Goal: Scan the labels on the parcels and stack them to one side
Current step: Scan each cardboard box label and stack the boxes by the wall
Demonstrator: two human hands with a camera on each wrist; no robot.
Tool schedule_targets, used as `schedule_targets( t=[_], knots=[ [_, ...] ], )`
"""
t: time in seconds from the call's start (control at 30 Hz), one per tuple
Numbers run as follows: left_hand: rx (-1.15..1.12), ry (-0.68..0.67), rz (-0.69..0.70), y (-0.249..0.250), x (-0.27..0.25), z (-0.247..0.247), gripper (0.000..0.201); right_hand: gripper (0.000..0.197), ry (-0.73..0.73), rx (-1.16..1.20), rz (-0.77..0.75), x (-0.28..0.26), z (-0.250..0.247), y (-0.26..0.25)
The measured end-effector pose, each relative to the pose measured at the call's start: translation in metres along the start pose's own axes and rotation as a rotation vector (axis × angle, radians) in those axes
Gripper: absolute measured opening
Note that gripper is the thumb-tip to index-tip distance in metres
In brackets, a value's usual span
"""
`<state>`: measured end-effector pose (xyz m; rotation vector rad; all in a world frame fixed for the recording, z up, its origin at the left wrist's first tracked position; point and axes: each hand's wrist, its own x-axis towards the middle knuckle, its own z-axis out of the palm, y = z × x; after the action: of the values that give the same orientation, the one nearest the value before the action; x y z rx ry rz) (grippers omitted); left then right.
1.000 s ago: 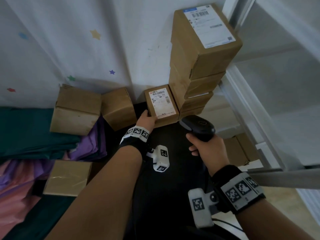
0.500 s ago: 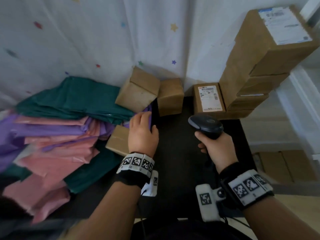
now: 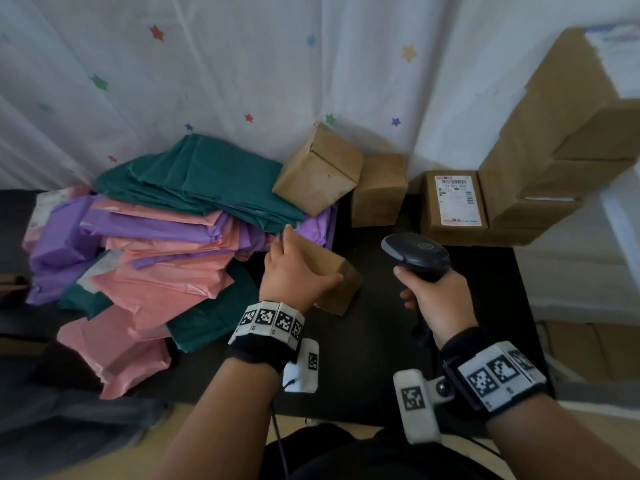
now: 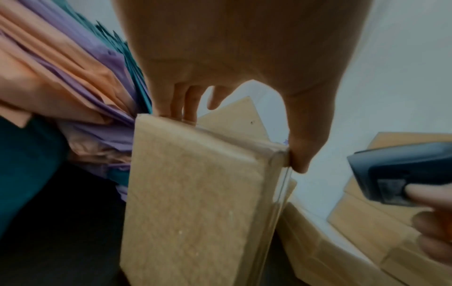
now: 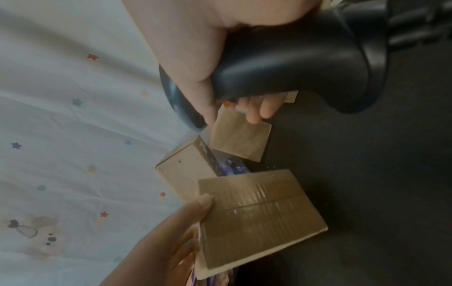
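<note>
Head view: a small brown cardboard parcel (image 3: 330, 271) at frame centre is grasped by the left hand (image 3: 294, 273); a black handheld scanner (image 3: 417, 254) is gripped by the right hand (image 3: 438, 299). Stacked boxes (image 3: 554, 150) stand upper right; unscanned parcels remain.

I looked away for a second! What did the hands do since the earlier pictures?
The left hand left the labelled box by the stack, moved left and took hold of a plain small box. The right hand kept holding the scanner.
</note>
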<state>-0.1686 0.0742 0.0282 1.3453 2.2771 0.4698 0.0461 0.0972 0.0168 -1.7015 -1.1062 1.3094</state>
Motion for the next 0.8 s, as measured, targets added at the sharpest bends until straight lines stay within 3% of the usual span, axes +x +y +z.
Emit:
schedule_targets(
  t=[0.17,0.37,0.47,0.57,0.7,0.8],
  knots=[
    [-0.169,-0.159,0.096,0.019,-0.009,0.032,0.134,0.022,0.125,0.011,0.04,0.003,-0.017,0.009],
    [-0.083,-0.412,0.122,0.023,-0.021,0.063,0.129,0.019,0.211,0.006,0.117,0.005,-0.038,0.024],
    [-0.128,-0.434,0.085,0.025,-0.021,0.068,0.113,0.029,0.233,0.025,0.171,0.005,-0.044,0.033],
    [-0.197,-0.372,-0.052,0.031,-0.013,0.074,0.083,0.021,0.216,-0.016,0.201,0.004,-0.044,0.044],
    [-0.138,-0.575,-0.082,0.039,-0.009,0.082,0.055,0.023,0.126,-0.056,0.262,0.0,-0.035,0.05],
    [-0.183,-0.662,-0.111,0.04,-0.013,0.086,0.05,0.021,0.118,-0.059,0.289,-0.002,-0.032,0.051]
  ],
)
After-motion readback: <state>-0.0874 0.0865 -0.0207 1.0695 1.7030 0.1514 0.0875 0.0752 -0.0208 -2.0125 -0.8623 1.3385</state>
